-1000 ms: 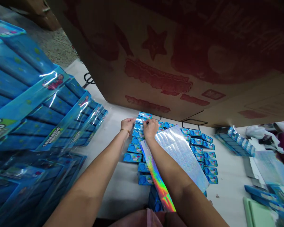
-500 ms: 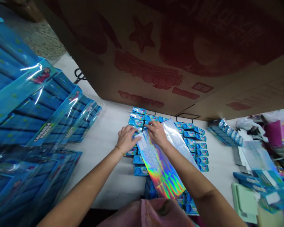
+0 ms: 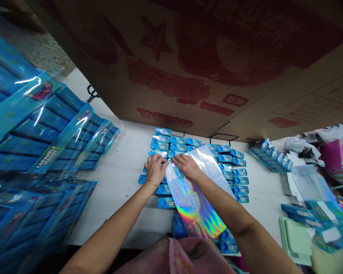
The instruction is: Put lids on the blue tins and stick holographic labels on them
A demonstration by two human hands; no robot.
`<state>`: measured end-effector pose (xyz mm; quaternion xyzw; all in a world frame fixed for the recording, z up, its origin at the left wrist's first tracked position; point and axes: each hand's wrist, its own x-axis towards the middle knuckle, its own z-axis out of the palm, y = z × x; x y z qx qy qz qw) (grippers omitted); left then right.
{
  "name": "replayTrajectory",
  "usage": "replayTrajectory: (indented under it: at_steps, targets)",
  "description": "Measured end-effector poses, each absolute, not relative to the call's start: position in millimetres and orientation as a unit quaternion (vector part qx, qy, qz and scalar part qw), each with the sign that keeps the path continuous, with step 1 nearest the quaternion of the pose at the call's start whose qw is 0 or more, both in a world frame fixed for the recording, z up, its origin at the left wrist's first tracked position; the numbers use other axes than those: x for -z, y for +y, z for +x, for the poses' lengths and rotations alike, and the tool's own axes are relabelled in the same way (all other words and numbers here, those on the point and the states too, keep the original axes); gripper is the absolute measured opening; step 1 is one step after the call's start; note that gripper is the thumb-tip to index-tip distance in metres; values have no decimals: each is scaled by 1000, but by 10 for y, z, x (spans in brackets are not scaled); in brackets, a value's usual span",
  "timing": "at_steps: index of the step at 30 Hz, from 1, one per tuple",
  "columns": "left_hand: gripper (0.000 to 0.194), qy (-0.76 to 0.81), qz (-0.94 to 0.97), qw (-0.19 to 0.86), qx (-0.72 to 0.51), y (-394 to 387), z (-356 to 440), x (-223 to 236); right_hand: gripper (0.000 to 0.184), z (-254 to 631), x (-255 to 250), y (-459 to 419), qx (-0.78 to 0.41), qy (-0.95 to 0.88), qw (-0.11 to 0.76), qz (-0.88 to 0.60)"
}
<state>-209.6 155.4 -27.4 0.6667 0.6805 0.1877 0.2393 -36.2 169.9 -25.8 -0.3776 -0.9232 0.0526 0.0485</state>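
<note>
A shiny rainbow holographic sheet (image 3: 193,198) lies slanted over rows of small blue boxes (image 3: 178,147) with round marks on their ends. A pale patch shows near its upper left corner. At that corner my left hand (image 3: 156,168), with a thin bracelet at the wrist, has its thumb and fingers pinched together. Whether a small piece is also between those fingers is hidden. My right hand (image 3: 188,166) rests on the sheet's upper part, fingers stretched out towards the same corner. Beneath the rainbow part, a silvery sheet (image 3: 210,160) sticks out to the right.
Clear-wrapped packs of blue boxes (image 3: 57,125) are stacked along the left. A large printed cardboard box (image 3: 160,87) looms across the back. Black scissors (image 3: 92,92) lie behind the packs. To the right are another blue pack (image 3: 270,156) and a pale green case (image 3: 295,239).
My left hand has moved slightly down at the sheet's corner. My right hand's fingers have flattened onto the sheet. The whole view has shifted a little.
</note>
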Motion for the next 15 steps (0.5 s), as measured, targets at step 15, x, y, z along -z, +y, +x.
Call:
replayTrajectory:
  at_steps: [15]
  targets:
    - [16, 681, 665, 223, -212, 1538, -2063, 302, 31, -457, 185, 1692, -69, -891, 59, -444]
